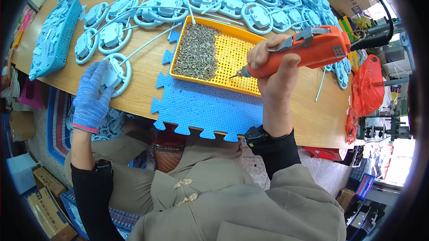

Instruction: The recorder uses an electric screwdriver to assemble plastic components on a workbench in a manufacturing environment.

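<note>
Light-blue ringed part (114, 75) lying left; orange power screwdriver (309, 51), tip leftward.

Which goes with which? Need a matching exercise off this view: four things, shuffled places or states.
1. Orange power screwdriver
2. Heap of screws
3. Gloved left hand
4. Blue foam mat

A. Partly under the yellow tray
B. Touching a light-blue wheel-shaped part
C. Held in the bare right hand
D. Inside the yellow tray, toward its left end

Pairs: 1-C, 2-D, 3-B, 4-A
</note>
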### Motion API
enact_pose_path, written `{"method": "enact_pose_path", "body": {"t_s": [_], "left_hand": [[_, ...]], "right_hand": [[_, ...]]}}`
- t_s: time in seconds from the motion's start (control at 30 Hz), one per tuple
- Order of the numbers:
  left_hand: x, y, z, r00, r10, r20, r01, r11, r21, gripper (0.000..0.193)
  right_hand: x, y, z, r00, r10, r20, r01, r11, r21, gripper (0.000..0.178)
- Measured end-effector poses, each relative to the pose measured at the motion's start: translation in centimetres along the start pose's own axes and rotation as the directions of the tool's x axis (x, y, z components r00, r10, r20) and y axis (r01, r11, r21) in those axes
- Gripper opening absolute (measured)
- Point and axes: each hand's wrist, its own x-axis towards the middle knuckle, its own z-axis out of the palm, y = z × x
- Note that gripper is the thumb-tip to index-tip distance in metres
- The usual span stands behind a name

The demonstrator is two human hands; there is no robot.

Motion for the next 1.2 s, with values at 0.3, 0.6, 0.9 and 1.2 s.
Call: {"method": "enact_pose_path", "body": {"t_s": [0.3, 0.6, 0.9, 1.2], "left_hand": [[1.0, 2.1, 1.6, 0.993, 0.049, -0.105, -0.051, 0.998, -0.023, 0.059], [-4.0, 7.7, 3.1, 0.920, -0.097, -0.380, -0.071, 0.912, -0.405, 0.069], [-6.4, 11.7, 6.6, 0.925, 0.007, -0.381, -0.150, 0.925, -0.348, 0.090], [-6.5, 11.4, 7.5, 0.900, -0.007, -0.436, -0.122, 0.956, -0.268, 0.090]], "right_hand": [[-0.2, 0.1, 0.3, 1.000, 0.017, -0.001, -0.017, 0.999, -0.048, 0.051], [0.3, -3.2, 2.3, 0.996, -0.043, -0.083, 0.035, 0.994, -0.099, 0.068], [-2.2, -1.9, 11.9, 0.964, 0.026, 0.263, -0.062, 0.990, 0.128, 0.076], [-3.6, -0.6, 13.8, 0.910, 0.246, 0.334, -0.249, 0.968, -0.035, 0.062]]}}
